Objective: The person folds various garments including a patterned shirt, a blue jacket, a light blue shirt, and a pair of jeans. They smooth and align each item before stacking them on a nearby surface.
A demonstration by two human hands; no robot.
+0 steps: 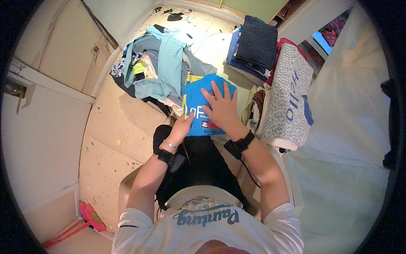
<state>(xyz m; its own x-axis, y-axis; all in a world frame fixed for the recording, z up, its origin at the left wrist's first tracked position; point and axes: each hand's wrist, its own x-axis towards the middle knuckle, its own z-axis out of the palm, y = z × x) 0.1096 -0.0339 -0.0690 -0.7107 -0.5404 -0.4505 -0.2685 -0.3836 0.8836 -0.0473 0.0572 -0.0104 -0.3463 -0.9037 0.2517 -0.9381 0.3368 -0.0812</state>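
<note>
A folded blue garment (206,83) with yellow edging and white lettering rests over my lap. My left hand (181,128) grips its left edge, thumb on top and the other fingers hidden beneath. Spread wide, my right hand (224,111) lies flat on the upper right of the cloth. Just beyond it is a loose heap of clothes, with a light teal garment (171,60) on top. To the right sit a folded navy striped garment (257,41) on a stack and a folded grey patterned sweater (287,104) bearing letters.
Folded clothes (256,109) stand beside my right hand. A white door (47,136) with a metal handle is at left. At lower left a pink broom (92,217) lies by the wall. Small dark scraps (175,16) litter the far floor.
</note>
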